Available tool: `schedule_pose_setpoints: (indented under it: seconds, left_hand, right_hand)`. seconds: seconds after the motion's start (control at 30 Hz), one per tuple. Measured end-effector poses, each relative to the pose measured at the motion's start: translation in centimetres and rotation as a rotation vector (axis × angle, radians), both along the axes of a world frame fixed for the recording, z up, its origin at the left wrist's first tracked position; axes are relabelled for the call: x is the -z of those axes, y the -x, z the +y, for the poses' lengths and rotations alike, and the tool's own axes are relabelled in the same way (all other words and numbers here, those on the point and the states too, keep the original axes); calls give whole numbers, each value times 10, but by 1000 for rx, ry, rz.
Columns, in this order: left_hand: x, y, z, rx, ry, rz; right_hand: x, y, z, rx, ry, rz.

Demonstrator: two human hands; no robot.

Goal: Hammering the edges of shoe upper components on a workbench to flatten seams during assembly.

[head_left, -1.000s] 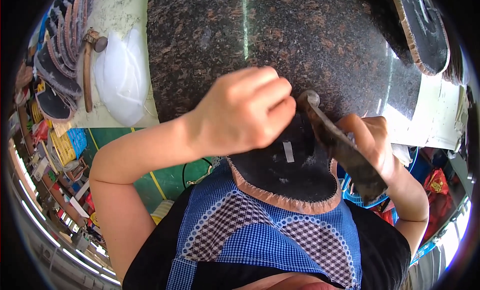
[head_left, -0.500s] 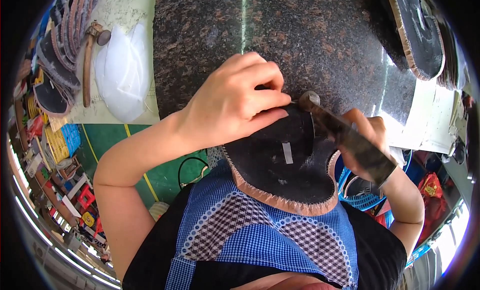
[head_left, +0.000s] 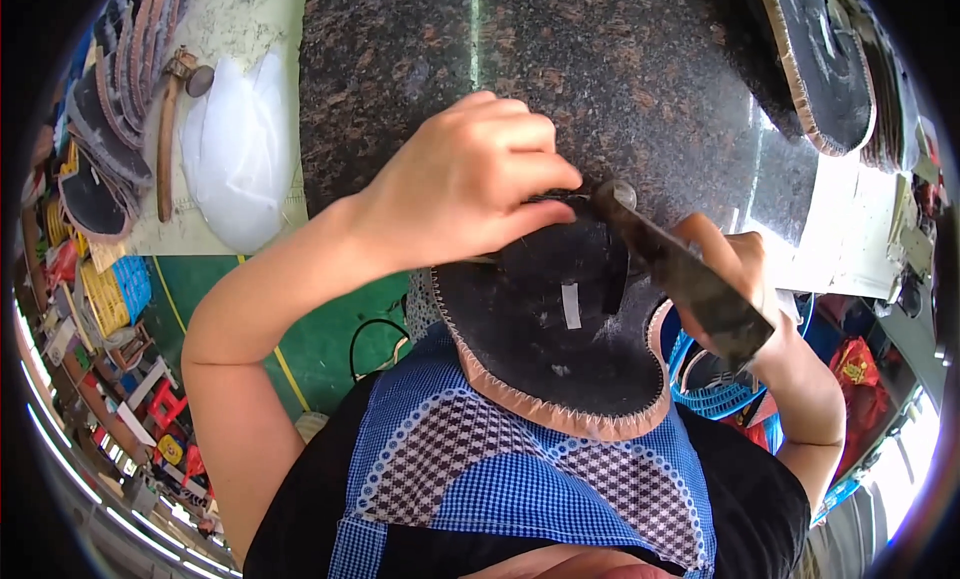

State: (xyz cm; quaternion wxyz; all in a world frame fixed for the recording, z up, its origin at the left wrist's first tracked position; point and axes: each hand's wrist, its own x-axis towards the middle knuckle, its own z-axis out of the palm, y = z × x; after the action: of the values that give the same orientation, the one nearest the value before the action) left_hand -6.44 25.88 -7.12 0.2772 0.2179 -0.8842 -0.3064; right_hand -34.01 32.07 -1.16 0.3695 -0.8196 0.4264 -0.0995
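Observation:
A black sole-shaped piece (head_left: pixel 540 349) with a pleated tan edge lies against my apron, its far end on the dark stone slab. My left hand (head_left: pixel 480 179) is over its far left part, thumb and forefinger pinched together at the far edge. A thin bit shows at those fingertips, too small to make out. My right hand (head_left: pixel 735 269) is closed round a hammer (head_left: pixel 680 259) with a dark, broad, flat head. The hammer's small round face is right beside the left fingertips, at the sole piece's far edge. The hammer's handle is hidden in my right hand.
Beyond the work is the speckled stone slab (head_left: pixel 560 69). On the left are another hammer (head_left: pixel 170 129), white curved sheets (head_left: pixel 238 159) and stacked black pieces (head_left: pixel 95 194). More edged black pieces (head_left: pixel 830 79) stand far right. A blue basket (head_left: pixel 715 394) is below the right hand.
My left wrist and fingers have shifted slightly, and the sole piece's near end has tipped a little toward me. The hammer stays by the left fingertips. The whole view has slid slightly left.

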Motion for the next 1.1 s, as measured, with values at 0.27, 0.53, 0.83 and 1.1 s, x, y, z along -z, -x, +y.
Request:
schedule_pose_setpoints:
  seconds: [0.27,0.53,0.83,1.1]
  left_hand:
    - [-8,1,30,-36,147,-84]
    - [-1,-12,-4,109,-218,4]
    - [-5,-15,4,174,314,-76]
    - [1,-29,-6,204,19,-15]
  right_hand:
    - [-10,-7,-13,-128,38,43]
    - [-15,-22,-16,22,-146,-52]
    - [-16,-21,-24,-62,25,10]
    - [-20,-36,-29,-139,259,116]
